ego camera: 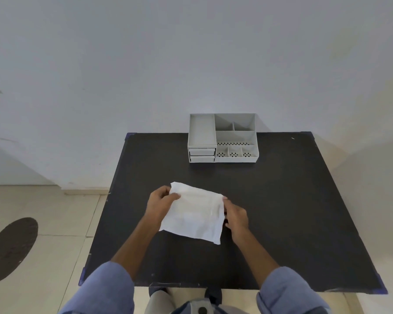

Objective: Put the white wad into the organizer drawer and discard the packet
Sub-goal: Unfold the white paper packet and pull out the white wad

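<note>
A flat white packet is held above the middle of the black table. My left hand pinches its upper left corner. At its right edge, my right hand grips it. The white wad itself is not visible apart from the packet. At the table's far edge stands the grey organizer, with two small drawers at its front left, both pushed in.
The organizer has several open compartments, some with perforated floors. A white wall rises behind the table. Tiled floor lies to the left with a dark oval mat. My legs and shoes show below the table's near edge.
</note>
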